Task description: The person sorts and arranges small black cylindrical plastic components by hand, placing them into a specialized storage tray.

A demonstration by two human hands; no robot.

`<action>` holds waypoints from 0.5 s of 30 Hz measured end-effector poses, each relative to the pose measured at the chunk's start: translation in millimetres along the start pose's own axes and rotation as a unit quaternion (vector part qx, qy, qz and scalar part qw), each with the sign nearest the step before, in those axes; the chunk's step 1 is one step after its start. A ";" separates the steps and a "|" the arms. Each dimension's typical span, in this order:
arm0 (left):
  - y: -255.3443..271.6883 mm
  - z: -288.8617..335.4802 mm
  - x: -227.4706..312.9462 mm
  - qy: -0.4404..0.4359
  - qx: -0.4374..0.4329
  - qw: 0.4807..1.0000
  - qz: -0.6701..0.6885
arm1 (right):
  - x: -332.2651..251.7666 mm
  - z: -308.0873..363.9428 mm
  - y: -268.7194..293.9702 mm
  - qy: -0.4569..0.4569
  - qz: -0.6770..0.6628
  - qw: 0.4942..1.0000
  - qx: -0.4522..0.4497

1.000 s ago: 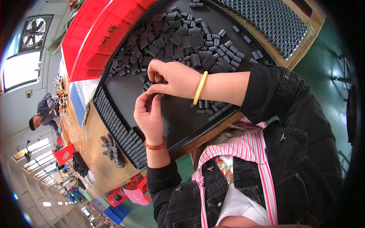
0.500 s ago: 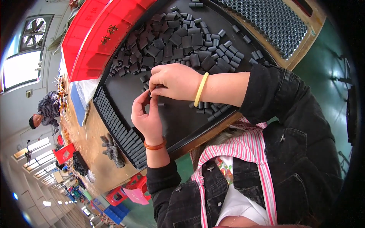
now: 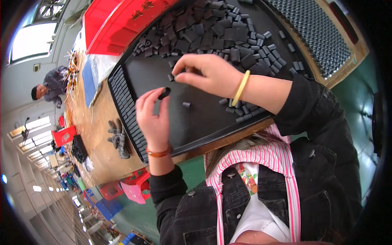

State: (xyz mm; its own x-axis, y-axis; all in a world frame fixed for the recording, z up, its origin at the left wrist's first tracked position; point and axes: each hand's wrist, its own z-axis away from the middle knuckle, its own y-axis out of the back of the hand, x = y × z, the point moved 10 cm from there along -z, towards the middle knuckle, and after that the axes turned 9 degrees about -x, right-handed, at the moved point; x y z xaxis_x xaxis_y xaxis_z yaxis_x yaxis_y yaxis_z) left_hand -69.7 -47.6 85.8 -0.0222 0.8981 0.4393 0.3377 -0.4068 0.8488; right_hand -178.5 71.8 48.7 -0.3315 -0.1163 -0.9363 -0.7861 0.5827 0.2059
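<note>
Between the thumb and fingertips of my left hand (image 3: 154, 118) is a short, wide black tube (image 3: 164, 93), one end tilted up. My right hand (image 3: 210, 73), with a yellow band at the wrist, reaches over the black tray (image 3: 143, 75). Its thumb and forefinger pinch at a small black cylinder (image 3: 171, 76) on the tray floor. Another small cylinder (image 3: 186, 105) lies alone between the hands. Behind them spreads a heap of flat wide black pieces (image 3: 204, 32) and small cylinders. Neat rows of black pieces (image 3: 126, 96) line the tray's left side.
A red plastic bin (image 3: 110, 28) stands behind the tray on the left. A wooden-framed tray of metallic round parts (image 3: 314, 32) is at the far right. Grey gloves (image 3: 118, 139) lie on the wooden table (image 3: 100, 151). Another person (image 3: 51, 87) is at the far left.
My hands were together at the fingertips and have moved apart. The left has drawn back with the black tube; the right has gone to a small cylinder. The view has shifted slightly.
</note>
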 end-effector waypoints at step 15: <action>22.7 61.8 -79.7 -0.028 -0.103 0.937 -0.333 | 28.7 0.9 2.7 -0.102 -0.028 0.994 0.010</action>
State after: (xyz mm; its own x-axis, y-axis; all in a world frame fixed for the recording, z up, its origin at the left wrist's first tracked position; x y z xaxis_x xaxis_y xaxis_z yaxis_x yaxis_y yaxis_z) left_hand -2.1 -118.1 51.9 -0.1124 0.9691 -0.2196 0.0767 0.2288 0.9705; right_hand -189.7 70.7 22.1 -0.1735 0.0146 -0.9847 -0.7898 0.5953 0.1479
